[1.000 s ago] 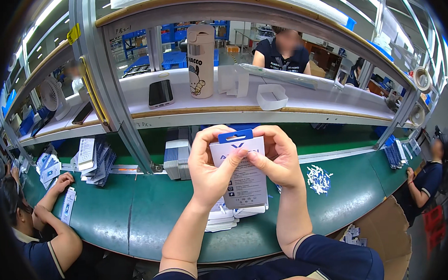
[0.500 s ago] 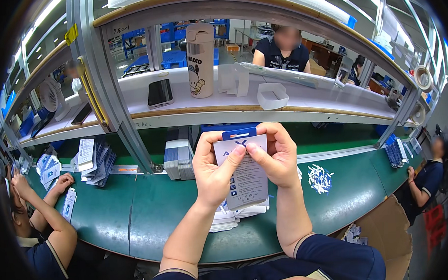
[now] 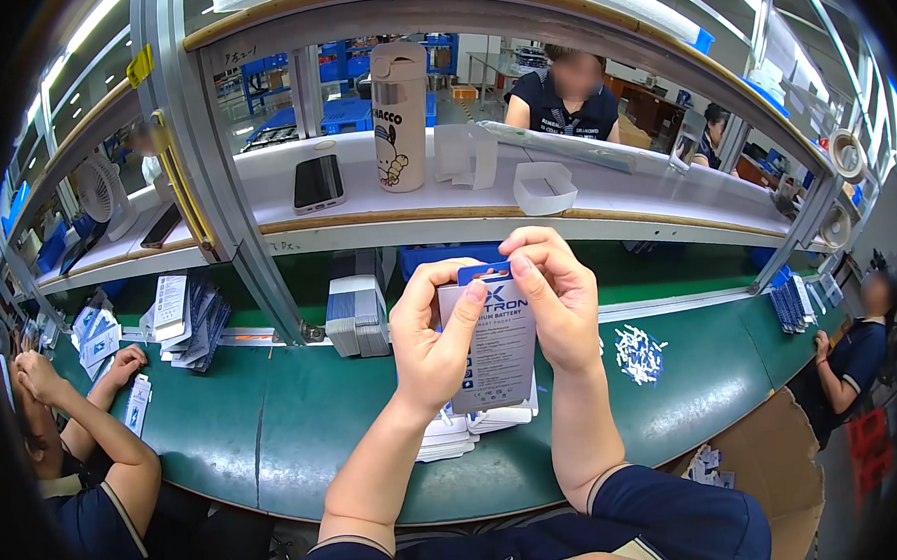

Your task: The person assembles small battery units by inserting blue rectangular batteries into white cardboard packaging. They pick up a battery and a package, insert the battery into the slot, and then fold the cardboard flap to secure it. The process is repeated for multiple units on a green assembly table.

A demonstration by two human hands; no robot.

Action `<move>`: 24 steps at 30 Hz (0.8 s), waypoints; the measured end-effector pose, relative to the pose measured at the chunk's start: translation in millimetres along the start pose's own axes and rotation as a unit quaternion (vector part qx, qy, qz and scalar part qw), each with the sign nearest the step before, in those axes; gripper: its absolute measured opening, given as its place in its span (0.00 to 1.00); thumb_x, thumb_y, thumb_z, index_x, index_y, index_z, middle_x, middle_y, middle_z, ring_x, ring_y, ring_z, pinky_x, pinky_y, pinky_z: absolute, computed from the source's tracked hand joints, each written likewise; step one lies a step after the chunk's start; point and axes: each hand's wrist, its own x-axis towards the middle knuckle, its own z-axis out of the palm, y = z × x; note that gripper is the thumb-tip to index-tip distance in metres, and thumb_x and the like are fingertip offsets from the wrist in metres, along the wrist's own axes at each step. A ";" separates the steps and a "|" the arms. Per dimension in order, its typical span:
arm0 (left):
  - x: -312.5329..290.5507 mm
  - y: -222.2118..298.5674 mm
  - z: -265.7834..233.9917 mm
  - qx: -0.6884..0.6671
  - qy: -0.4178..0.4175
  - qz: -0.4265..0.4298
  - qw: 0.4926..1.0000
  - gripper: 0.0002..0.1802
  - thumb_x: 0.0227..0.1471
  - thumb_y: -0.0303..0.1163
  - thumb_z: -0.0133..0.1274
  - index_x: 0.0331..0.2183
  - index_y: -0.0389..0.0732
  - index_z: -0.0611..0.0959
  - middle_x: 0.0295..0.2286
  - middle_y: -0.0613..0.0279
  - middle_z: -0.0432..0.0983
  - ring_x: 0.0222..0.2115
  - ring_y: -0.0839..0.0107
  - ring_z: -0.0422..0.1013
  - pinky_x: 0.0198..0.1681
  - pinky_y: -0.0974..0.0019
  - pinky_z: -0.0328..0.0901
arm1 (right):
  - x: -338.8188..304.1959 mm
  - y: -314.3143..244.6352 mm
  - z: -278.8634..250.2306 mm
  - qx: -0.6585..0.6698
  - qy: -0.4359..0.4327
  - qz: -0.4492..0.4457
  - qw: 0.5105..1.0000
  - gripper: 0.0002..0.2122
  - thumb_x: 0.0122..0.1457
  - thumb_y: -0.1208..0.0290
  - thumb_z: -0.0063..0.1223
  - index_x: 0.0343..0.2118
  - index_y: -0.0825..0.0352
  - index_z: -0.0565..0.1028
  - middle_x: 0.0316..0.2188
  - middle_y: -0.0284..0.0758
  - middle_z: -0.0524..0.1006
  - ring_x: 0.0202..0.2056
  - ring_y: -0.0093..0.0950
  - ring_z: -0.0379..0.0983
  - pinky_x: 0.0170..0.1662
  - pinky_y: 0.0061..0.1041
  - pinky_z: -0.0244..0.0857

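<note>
A flat white and grey cardboard box with a blue hang tab is held upright before my chest. My left hand grips its upper left side, thumb lying across the front and fingers behind. At the tab's right corner is my right hand, its thumb and curled forefinger closed on the edge there. Below the held box, a stack of similar flat boxes lies on the green table, partly hidden by it.
Small white and blue scraps lie heaped at the right. Bundled boxes stand behind my left hand. A shelf carries a bottle and a phone. An open carton is at lower right; co-workers sit around.
My right thumb has moved off the box's front up to the tab's right corner, uncovering more print. The forefinger has risen there, and the box has turned slightly. My left hand keeps its grip.
</note>
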 end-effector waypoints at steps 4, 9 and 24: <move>-1.0 -0.1 1.6 0.021 0.005 0.007 1.000 0.07 0.55 0.26 0.53 0.36 0.33 0.76 0.33 0.64 0.75 0.32 0.81 0.69 0.37 0.76 0.65 | 1.5 0.1 -0.4 0.003 -0.048 0.000 0.999 0.04 0.57 0.76 0.53 0.32 0.71 0.76 0.38 0.34 0.72 0.36 0.19 0.68 0.39 0.19 0.62; -3.1 -0.1 -0.9 0.046 0.005 -0.015 0.999 0.08 0.55 0.26 0.53 0.37 0.33 0.76 0.32 0.63 0.76 0.31 0.81 0.69 0.35 0.76 0.65 | -2.1 -0.5 6.2 -0.101 -0.007 -0.057 0.993 0.04 0.57 0.77 0.53 0.32 0.73 0.75 0.37 0.36 0.73 0.37 0.22 0.69 0.40 0.20 0.63; 4.9 11.5 -3.4 0.138 -0.077 -0.078 0.984 0.15 0.51 0.28 0.57 0.40 0.29 0.75 0.28 0.53 0.79 0.29 0.75 0.75 0.33 0.71 0.69 | 4.9 -6.0 -3.7 0.136 0.108 0.046 0.984 0.11 0.60 0.75 0.50 0.46 0.69 0.70 0.41 0.34 0.73 0.41 0.17 0.68 0.45 0.17 0.62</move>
